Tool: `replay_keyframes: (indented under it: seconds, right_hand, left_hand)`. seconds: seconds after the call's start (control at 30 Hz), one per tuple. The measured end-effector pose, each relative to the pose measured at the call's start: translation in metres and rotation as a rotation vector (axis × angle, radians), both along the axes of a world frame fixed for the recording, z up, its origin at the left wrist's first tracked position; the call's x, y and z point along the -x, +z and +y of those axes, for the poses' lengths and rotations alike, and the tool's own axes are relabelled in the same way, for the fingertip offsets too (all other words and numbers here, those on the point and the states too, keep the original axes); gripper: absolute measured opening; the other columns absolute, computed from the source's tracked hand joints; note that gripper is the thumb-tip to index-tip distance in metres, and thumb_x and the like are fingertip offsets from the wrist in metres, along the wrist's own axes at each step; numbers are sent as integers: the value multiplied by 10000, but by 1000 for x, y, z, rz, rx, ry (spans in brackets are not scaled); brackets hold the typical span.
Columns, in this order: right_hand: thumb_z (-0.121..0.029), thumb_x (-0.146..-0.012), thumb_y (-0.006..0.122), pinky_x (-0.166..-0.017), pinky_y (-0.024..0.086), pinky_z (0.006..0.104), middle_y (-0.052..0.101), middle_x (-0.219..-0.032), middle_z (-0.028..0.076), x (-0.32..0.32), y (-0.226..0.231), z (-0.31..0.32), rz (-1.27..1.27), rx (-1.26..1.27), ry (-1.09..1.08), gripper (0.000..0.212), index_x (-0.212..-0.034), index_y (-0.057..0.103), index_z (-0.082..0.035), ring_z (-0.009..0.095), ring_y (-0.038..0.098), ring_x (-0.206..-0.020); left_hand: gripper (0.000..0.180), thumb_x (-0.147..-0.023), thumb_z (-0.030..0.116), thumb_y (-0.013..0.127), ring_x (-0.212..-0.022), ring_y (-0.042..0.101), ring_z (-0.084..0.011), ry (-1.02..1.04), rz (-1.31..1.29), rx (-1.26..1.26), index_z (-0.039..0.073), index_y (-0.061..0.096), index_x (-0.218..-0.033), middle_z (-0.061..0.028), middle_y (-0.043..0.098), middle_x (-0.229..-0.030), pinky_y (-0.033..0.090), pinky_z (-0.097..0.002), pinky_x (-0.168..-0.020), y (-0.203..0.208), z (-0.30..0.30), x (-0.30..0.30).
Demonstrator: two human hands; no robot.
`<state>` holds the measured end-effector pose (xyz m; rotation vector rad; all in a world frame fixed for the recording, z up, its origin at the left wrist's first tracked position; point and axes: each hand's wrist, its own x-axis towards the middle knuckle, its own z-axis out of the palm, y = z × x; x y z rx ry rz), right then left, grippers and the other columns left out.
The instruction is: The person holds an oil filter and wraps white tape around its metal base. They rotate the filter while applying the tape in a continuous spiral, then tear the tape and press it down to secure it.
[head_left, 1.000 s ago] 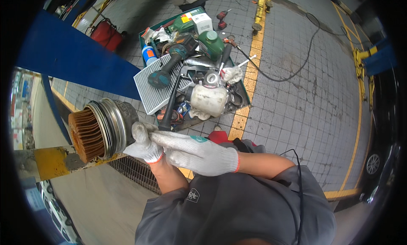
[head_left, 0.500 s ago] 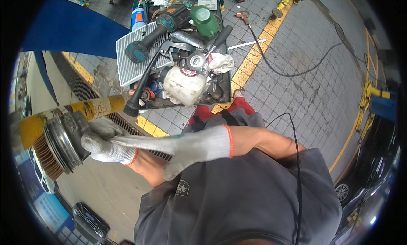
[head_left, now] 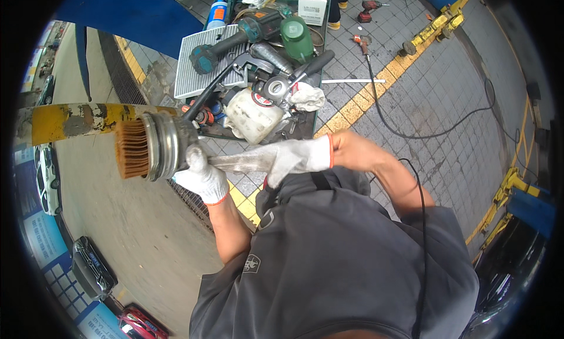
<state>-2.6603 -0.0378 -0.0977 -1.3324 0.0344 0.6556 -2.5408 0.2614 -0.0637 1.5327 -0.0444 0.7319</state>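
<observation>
Head view gives you a wide tiled floor [head_left: 435, 98], open to your right apart from a black hose [head_left: 411, 137] curving across it, and smooth grey ground [head_left: 135, 233] with open room to your lower left. A blue beam [head_left: 129, 22] fills the upper left, cut off by the dark lens rim. Ahead of you sits a crowded tool tray [head_left: 305, 127], its far end out of frame; a power tool [head_left: 258, 27], a panel filter [head_left: 187, 75] and a white jug [head_left: 249, 119] leave little bare room inside. Further left, a yellow painted bar [head_left: 70, 123] runs behind the metal housing [head_left: 164, 145]; you cannot tell whether the two touch.

Both your hands wear white gloves. Your right hand [head_left: 296, 155] reaches leftward across your front, its glove drawn long and flat; you cannot tell whether the fingers inside are straight or bent. Your left hand [head_left: 202, 177] is closed on the housing's right end, thumb raised. The housing lies on its side, left of both hands, touching the left one and held above the ground. Smaller again, a brown pleated filter [head_left: 130, 150] sticks out of its far end, pointing away from you to the left. Most left fingers are hidden, and the contact between the right glove's tip and the left thumb is unclear.
</observation>
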Motion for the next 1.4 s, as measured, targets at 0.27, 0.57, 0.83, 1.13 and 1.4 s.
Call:
replay_keyframes:
  seconds: [0.27,0.57,0.83,1.13,1.4]
  right_hand:
    - [-72,-998,723,-1010,560,405,779,-1162,152,-5,6,86,-480,261,6,194,-1175,769,-6,324,744,-1114]
    - [-81,-1078,708,-840,550,264,746,-1025,-20,-72,43,124,-148,-40,-523,208,-1247,749,33,40,636,-940]
    - [-109,-1071,628,-975,556,341,766,-1171,169,-171,19,135,-501,457,-441,252,-1294,744,-94,287,734,-1019]
    - [-85,-986,704,-951,602,454,786,-1116,170,-140,-26,42,-544,976,-423,225,-1198,771,-51,416,748,-1040]
    - [-130,-867,794,-957,561,452,658,-1146,119,-137,-70,67,-765,1277,-186,261,-1128,779,-127,326,677,-1132]
  left_hand:
    - [627,-920,456,892,-809,593,-125,-35,7,35,-17,649,-1254,-45,679,-1007,497,-301,-730,2,22,-27]
    - [525,-927,267,885,-950,680,-181,-207,157,49,10,635,-1310,-67,720,-1088,548,-352,-888,21,87,-72]
    - [748,-933,283,888,-1214,641,-221,-251,172,3,-5,516,-1515,-97,663,-1376,479,-401,-1122,27,118,-97]
    - [683,-952,142,780,-1186,662,-239,-290,212,-25,-46,487,-1540,-133,659,-1389,509,-395,-1097,-10,121,-86]
    - [760,-953,155,814,-1288,648,-272,-435,80,45,-17,438,-1590,-139,608,-1488,507,-444,-1162,-16,109,-86]
